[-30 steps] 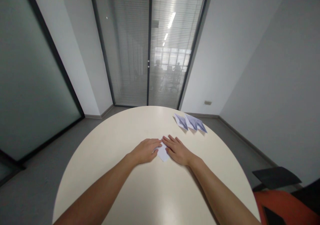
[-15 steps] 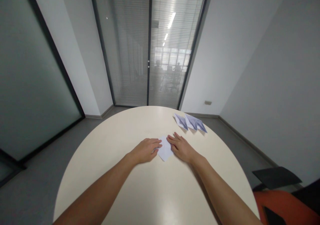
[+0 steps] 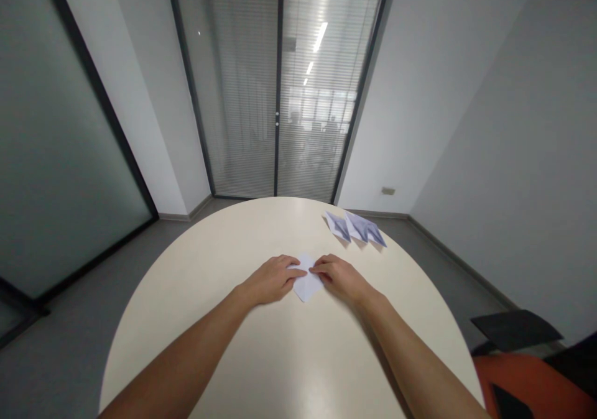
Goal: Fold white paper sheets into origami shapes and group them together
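Observation:
A small folded white paper (image 3: 306, 285) lies flat on the round cream table (image 3: 261, 357), between my two hands. My left hand (image 3: 273, 278) rests on the paper's left side, its fingertips pinched at the paper's middle. My right hand (image 3: 340, 277) sits on the right side, fingers curled, with the fingertips meeting the left ones over the paper. Both hands press or pinch the same sheet.
Several folded paper pieces (image 3: 355, 227) lie at the table's far right edge. Glass doors with blinds (image 3: 280, 96) stand beyond the table. An orange chair (image 3: 536, 385) and a dark seat (image 3: 510, 329) are at the lower right.
My right hand slid rightwards off the paper, uncovering it, then curled its fingers back towards the middle. My left fingertips moved in to meet them.

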`<state>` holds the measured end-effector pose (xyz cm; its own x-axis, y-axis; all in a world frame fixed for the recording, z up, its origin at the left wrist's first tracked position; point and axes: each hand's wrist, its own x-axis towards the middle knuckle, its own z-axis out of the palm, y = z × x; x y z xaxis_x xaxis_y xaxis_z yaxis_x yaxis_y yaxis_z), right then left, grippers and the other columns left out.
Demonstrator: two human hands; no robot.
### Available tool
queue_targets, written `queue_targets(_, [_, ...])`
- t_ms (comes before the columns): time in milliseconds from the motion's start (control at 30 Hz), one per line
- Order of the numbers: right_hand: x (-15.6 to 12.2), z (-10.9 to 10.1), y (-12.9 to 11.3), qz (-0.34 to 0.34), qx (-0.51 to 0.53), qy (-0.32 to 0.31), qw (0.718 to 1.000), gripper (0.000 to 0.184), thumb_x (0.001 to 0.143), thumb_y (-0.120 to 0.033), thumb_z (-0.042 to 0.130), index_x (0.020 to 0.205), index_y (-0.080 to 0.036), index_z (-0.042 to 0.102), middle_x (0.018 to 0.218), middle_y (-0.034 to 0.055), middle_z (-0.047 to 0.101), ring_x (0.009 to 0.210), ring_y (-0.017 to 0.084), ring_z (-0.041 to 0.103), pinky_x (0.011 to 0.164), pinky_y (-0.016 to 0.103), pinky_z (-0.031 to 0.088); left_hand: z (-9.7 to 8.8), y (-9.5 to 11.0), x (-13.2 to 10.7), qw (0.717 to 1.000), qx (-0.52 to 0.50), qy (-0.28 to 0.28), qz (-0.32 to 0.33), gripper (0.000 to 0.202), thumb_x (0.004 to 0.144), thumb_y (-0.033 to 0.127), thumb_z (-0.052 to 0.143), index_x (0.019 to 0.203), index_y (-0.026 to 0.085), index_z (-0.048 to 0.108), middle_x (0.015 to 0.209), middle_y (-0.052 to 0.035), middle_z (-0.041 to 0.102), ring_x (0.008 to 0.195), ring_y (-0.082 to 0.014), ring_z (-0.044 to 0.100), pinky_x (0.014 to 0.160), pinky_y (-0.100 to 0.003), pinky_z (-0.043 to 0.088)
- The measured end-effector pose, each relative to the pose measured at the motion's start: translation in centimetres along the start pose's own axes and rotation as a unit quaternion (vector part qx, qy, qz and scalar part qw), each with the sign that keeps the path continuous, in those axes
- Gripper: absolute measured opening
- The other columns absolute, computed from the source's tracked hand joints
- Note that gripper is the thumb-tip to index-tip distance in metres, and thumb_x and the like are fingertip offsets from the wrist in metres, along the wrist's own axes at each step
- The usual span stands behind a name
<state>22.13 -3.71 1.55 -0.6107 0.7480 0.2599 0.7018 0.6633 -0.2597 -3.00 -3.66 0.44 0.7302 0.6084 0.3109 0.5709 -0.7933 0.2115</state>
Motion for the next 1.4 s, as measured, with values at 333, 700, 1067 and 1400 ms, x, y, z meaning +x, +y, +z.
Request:
queue_targets(333, [-0.6, -1.2, 0.4, -0.015, 0.000, -0.016, 1.000, 0.035, 0.086, -0.008, 0.052, 0.105, -0.024, 0.077, 0.112, 0.0062, 0.074, 0.104, 0.023, 0.067, 0.092, 0.035, 0.052, 0.1, -0.2, 0.2, 1.000, -0.017, -0.001, 0.012, 0.036, 0.097, 0.022, 0.049, 0.128, 0.031, 0.065, 0.139, -0.0031, 0.060, 0.125, -0.0226, 0.053, 0.107, -0.043, 0.042])
queue_targets(700, [1.1, 2.6, 0.9, -0.054, 0.034, 0.033, 0.997, 0.053, 0.090, -0.009, 0.043, 0.142, -0.014, 0.051, 0.145, 0.0121, 0.054, 0.139, 0.024, 0.044, 0.120, 0.050, 0.031, 0.1, 0.0, 0.4, 1.000, -0.010, 0.002, 0.028, 0.034, 0.096, 0.021, 0.051, 0.127, 0.028, 0.066, 0.139, -0.0054, 0.060, 0.127, -0.0230, 0.053, 0.108, -0.043, 0.042])
queue_targets(1067, [-0.3, -0.4, 1.8, -0.033, 0.028, -0.040, 0.998, 0.033, 0.098, -0.024, 0.047, 0.122, -0.024, 0.070, 0.135, 0.0056, 0.063, 0.129, 0.024, 0.056, 0.117, 0.046, 0.035, -0.1, -0.1, 0.1, 1.000, 0.003, -0.008, 0.018, 0.035, 0.099, 0.024, 0.046, 0.128, 0.027, 0.066, 0.140, -0.0057, 0.059, 0.125, -0.0242, 0.053, 0.106, -0.043, 0.043])
queue_targets(1400, [-0.8, -1.0, -0.3, -0.013, 0.038, -0.014, 0.999, 0.029, 0.089, -0.027, 0.061, 0.115, -0.024, 0.075, 0.117, 0.0081, 0.072, 0.108, 0.023, 0.066, 0.096, 0.035, 0.051, 0.5, -0.3, 0.3, 0.999, -0.027, 0.031, -0.024, 0.031, 0.090, 0.019, 0.056, 0.119, 0.022, 0.065, 0.126, -0.0061, 0.067, 0.118, -0.0219, 0.058, 0.105, -0.038, 0.044])
